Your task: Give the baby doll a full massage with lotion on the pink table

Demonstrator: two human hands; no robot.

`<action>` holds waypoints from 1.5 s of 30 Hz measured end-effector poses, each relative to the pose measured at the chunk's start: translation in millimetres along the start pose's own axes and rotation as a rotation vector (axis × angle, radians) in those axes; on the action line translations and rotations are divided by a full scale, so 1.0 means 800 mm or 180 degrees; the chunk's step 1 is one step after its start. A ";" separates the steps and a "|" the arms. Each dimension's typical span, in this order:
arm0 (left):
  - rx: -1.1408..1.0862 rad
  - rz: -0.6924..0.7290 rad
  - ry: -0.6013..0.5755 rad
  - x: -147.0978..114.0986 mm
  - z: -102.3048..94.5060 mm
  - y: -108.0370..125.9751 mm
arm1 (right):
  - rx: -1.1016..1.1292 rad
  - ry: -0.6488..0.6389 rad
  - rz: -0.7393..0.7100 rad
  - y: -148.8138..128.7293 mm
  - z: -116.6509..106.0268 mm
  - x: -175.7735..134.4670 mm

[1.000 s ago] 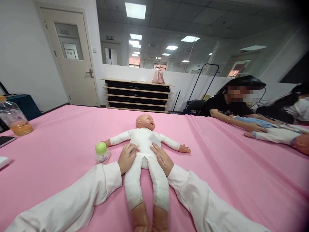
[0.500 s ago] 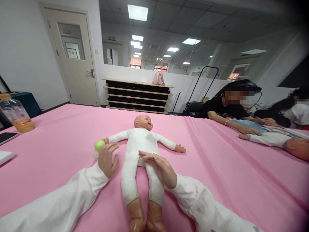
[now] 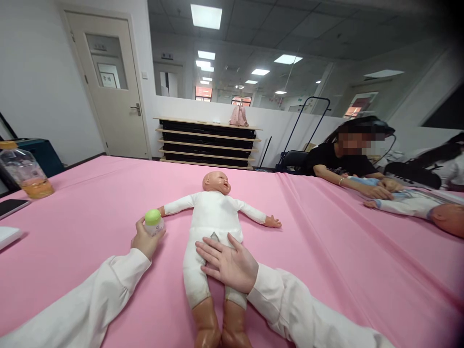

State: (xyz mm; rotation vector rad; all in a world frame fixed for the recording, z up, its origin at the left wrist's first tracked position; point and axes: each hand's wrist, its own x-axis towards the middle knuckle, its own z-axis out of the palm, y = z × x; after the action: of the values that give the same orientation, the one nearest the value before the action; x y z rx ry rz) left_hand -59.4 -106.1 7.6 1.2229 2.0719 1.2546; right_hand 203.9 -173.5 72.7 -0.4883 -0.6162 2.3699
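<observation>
A baby doll (image 3: 213,210) with a white cloth body lies on its back, head away from me, arms spread. To its left, my left hand (image 3: 145,240) is wrapped round a small clear bottle with a light green cap (image 3: 153,220), close to the doll's hand. The bottle stands upright; its base is partly covered by my fingers. Over the doll's hips and thighs, my right hand (image 3: 232,263) is open, palm turned up, fingers pointing left. It holds nothing. Whether its back touches the doll, I cannot tell.
A pink cloth (image 3: 308,270) covers the table. At the left are a drink bottle (image 3: 31,176), a phone (image 3: 12,207) and a white object (image 3: 9,237). On the right, a person in black (image 3: 337,162) handles another doll (image 3: 416,203). Shelves (image 3: 208,142) stand beyond the table.
My left hand has moved left and closed round the green-capped bottle. My right hand has turned from edge-on to palm up above the doll's hips.
</observation>
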 end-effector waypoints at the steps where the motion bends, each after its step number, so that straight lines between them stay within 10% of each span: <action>1: 0.0234 -0.0077 -0.0127 -0.002 -0.002 0.003 | 0.0036 -0.0020 0.0001 0.000 0.000 0.000; 19: -0.0951 0.0148 0.0047 -0.007 -0.002 0.006 | 0.0222 -0.0069 0.0015 -0.001 -0.007 0.000; 29: -0.0595 0.4193 0.0044 -0.063 -0.020 0.034 | 0.0127 -0.0038 0.0030 0.000 -0.007 0.000; 34: -0.0823 0.4726 -0.0206 -0.082 -0.023 0.041 | 0.0110 -0.0159 -0.0016 0.003 -0.014 0.003; 45: -0.1091 0.4925 0.0481 -0.092 -0.018 0.021 | -0.0065 -0.0038 0.0022 0.003 -0.008 0.004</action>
State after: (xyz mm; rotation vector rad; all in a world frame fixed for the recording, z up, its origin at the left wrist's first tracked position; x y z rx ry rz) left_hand -23.8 -172.4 23.4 2.6528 0.5597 2.1152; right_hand 203.4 -171.4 65.7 -0.4863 -0.6457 2.3767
